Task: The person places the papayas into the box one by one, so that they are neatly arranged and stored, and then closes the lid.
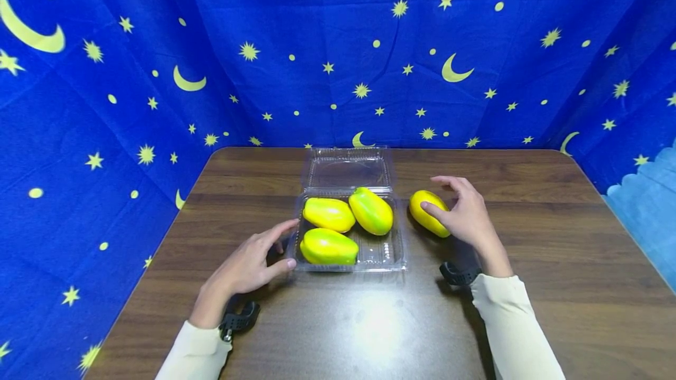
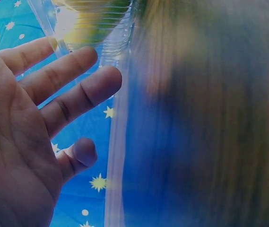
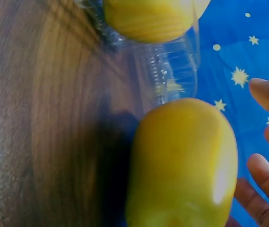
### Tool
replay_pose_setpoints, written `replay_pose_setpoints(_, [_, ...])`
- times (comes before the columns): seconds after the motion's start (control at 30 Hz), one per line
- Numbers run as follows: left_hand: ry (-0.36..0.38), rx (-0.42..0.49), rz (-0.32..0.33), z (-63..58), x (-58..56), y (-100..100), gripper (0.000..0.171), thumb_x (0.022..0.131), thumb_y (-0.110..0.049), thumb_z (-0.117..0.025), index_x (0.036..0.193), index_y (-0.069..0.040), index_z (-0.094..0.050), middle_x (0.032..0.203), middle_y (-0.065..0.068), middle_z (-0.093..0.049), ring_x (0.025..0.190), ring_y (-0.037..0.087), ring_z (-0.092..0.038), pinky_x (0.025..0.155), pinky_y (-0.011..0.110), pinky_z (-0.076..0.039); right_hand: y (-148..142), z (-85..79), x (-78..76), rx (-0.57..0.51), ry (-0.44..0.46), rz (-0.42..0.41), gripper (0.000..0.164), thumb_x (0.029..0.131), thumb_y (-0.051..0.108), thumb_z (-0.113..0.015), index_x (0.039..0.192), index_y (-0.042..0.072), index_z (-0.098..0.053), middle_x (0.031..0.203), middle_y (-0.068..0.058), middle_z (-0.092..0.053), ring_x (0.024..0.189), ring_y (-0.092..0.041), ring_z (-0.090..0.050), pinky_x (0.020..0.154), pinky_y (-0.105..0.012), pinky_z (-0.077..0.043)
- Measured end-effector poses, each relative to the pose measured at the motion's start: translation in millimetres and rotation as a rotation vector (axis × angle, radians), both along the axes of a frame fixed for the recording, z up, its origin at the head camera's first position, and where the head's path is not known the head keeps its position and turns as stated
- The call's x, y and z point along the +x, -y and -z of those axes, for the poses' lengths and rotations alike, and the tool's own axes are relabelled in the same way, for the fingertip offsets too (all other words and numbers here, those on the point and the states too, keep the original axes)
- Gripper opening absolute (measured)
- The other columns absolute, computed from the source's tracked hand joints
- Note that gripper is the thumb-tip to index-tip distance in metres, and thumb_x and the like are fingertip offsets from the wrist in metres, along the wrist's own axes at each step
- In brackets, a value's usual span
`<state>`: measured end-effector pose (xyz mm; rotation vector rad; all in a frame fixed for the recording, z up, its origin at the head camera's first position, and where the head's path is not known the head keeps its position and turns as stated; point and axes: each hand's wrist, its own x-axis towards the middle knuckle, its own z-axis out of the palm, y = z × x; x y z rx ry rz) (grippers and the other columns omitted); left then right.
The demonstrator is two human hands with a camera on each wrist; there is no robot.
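Note:
A clear plastic clamshell box (image 1: 377, 257) lies with its lid (image 1: 348, 172) folded back. Inside it are three yellow-green fruits, smooth and oblong like papayas or mangoes: one at back left (image 1: 328, 214), one at right (image 1: 371, 211) and one in front (image 1: 328, 247). At the box's left side is my left hand (image 1: 248, 263), fingers extended and thumb spread, its tips at the rim. A fourth fruit (image 1: 425, 213), yellow, lies on the table right of the box. My right hand (image 1: 467, 213) is spread over its right side; whether the thumb touches it I cannot tell.
The brown wooden table (image 1: 554, 239) carries everything. A blue cloth with moons and stars (image 1: 296, 28) hangs behind and at the sides. Each wrist wears a black mount, the left one (image 1: 240, 316) and the right one (image 1: 459, 274). Light blue fabric (image 1: 646, 204) shows at far right.

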<state>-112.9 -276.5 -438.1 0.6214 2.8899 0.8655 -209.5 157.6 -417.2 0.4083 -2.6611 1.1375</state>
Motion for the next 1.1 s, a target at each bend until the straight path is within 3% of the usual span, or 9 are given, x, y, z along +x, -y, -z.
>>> replay_pose_setpoints(0.27, [-0.009,0.004,-0.005,2.1,-1.3,0.3,0.073,0.095,-0.048,-0.066,0.157,-0.033,-0.030,0.151,-0.003,-0.051,0.104,0.011,-0.059,0.091,0.044,-0.051,-4.8,6.7,-1.5,0.034,0.079,-0.007,0.056,0.089,0.032,-0.077,0.135,0.008,-0.058,0.136,-0.022,-0.055,0.118,-0.043,-0.058,0.097,-0.060,-0.048])
replay_pose_setpoints(1.1, [0.010,0.006,-0.007,0.5,0.0,0.9,0.073,0.095,-0.047,-0.065,0.157,-0.033,-0.029,0.153,-0.001,-0.049,0.108,0.014,-0.060,0.096,0.050,-0.050,-0.1,16.0,-4.4,0.089,0.095,-0.020,0.057,0.083,0.027,-0.082,0.132,0.007,-0.060,0.126,-0.019,-0.060,0.113,-0.038,-0.059,0.092,-0.052,-0.049])
